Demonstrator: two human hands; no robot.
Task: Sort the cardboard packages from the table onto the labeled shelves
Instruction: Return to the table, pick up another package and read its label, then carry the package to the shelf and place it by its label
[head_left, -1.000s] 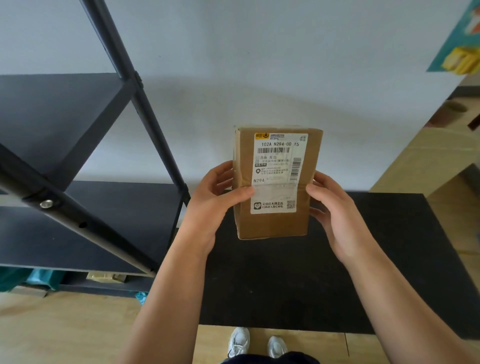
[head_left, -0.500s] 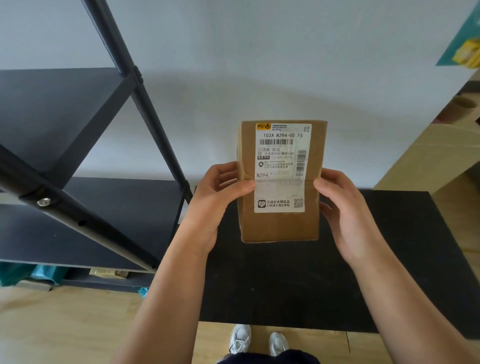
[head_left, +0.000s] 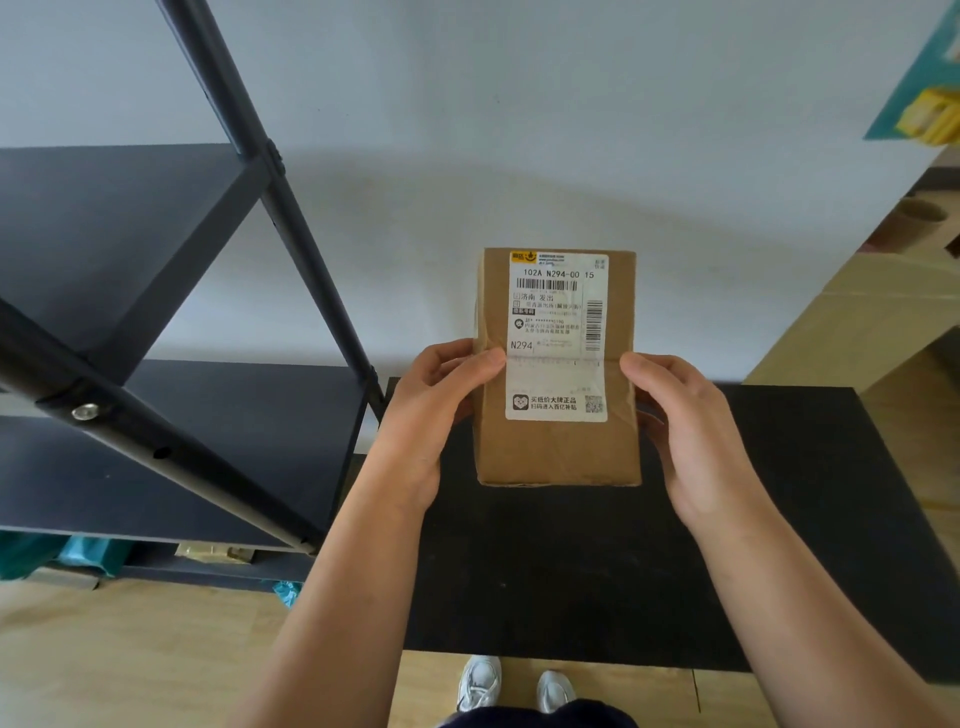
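A brown cardboard package (head_left: 556, 447) with a white shipping label reading "102A N294-00 15" is held upright above the black table (head_left: 571, 571), label facing me. My left hand (head_left: 436, 410) grips its left edge with the thumb on the front. My right hand (head_left: 680, 415) grips its right edge the same way. The black metal shelf unit (head_left: 171, 291) stands to the left, its two visible shelves bare.
A slanted black shelf post (head_left: 291, 234) runs between the shelves and the package. Large cardboard boxes (head_left: 883, 322) stand at the right by the wall. Teal items (head_left: 88, 556) lie on the floor under the shelves. My white shoes (head_left: 514, 686) show below the table edge.
The package has turned so its label faces me squarely and has shifted slightly to the right; both hands keep their grip.
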